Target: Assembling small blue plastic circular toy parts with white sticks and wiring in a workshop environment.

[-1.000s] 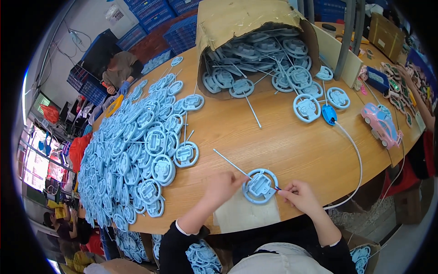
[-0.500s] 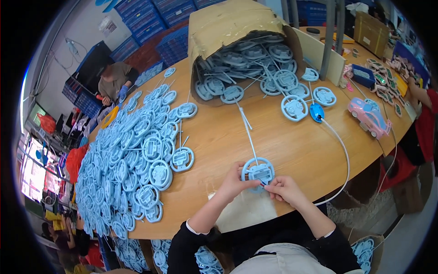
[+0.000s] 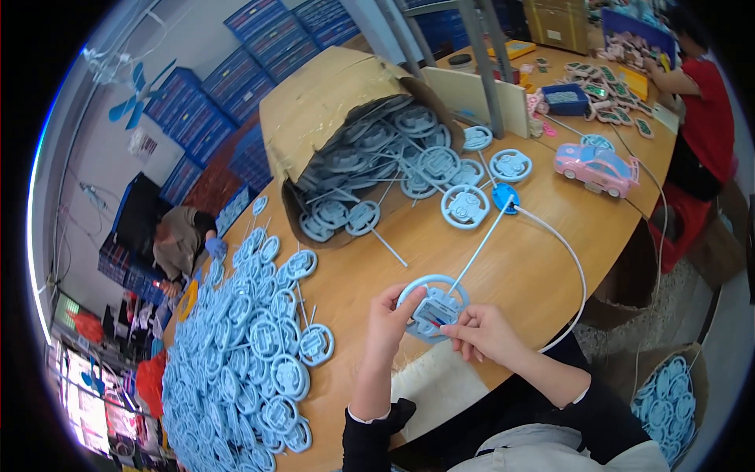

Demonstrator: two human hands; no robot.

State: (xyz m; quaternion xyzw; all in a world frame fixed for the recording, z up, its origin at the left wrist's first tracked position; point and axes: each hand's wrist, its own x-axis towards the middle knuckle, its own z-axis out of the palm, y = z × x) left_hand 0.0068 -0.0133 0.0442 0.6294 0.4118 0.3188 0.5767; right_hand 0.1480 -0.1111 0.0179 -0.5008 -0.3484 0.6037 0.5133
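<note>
Smooth, matt light-blue plastic in the toy steering wheel [image 3: 431, 308] gripped between left hand [image 3: 387, 318] and right hand [image 3: 486, 333], with a thin plastic rod [image 3: 478, 245] of the same finish rising from it; same plastic throughout the heap of wheels [image 3: 244, 346]. Warm, satin-smooth wood for the table [image 3: 543, 228], rough, dull brown cardboard for the tipped box [image 3: 322, 102]. Glossy pink plastic on the toy car [image 3: 595, 167], soft black cloth on the sleeves [image 3: 377, 440].

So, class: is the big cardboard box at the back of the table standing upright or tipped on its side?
Tipped on its side: the cardboard box has its opening facing the person, and blue wheel-shaped parts spill from it onto the table.
</note>
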